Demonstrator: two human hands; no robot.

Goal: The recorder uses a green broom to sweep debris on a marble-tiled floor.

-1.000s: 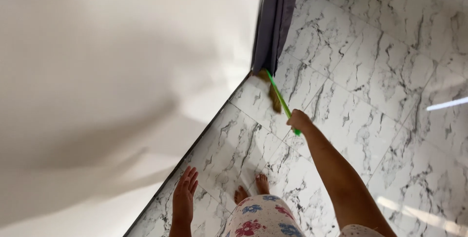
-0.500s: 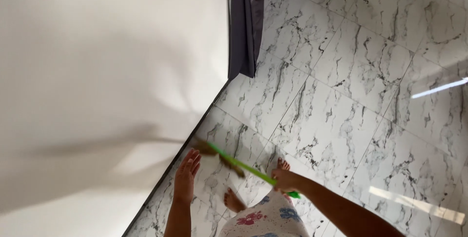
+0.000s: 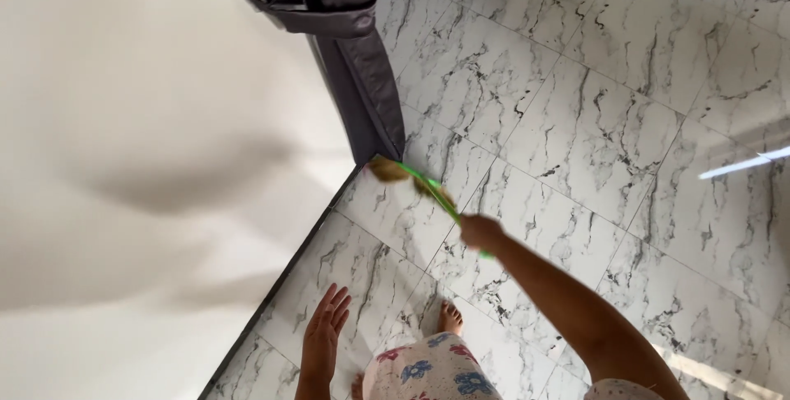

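Observation:
My right hand (image 3: 480,231) grips the green handle of a small broom (image 3: 420,183). The broom's brown bristle head sits at the foot of a grey curtain (image 3: 354,54), where the white wall (image 3: 123,161) meets the floor. Motion blurs the broom. My left hand (image 3: 323,334) hangs free and flat near the dark skirting line, fingers spread, holding nothing. My bare foot (image 3: 448,318) and a floral-print garment (image 3: 428,371) show at the bottom edge.
White marble-pattern tiles (image 3: 592,120) with dark veins cover the floor to the right. The wall fills the left half. The curtain hangs down along the wall's corner at the top.
The broom swept back toward my feet half a second ago and has now swung out again to the curtain's foot. The view has shifted, showing more of the curtain.

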